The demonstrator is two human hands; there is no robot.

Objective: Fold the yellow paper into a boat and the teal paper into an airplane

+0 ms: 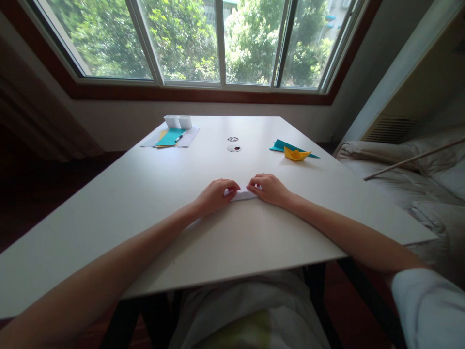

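Both hands, left (pixel 215 195) and right (pixel 269 189), press flat on folded white paper (pixel 242 195).

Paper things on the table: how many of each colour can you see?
White: 3, the folded piece under both hands and two small boxes
Teal: 2, a sheet and a folded piece
Yellow: 1, a paper boat
Total: 6
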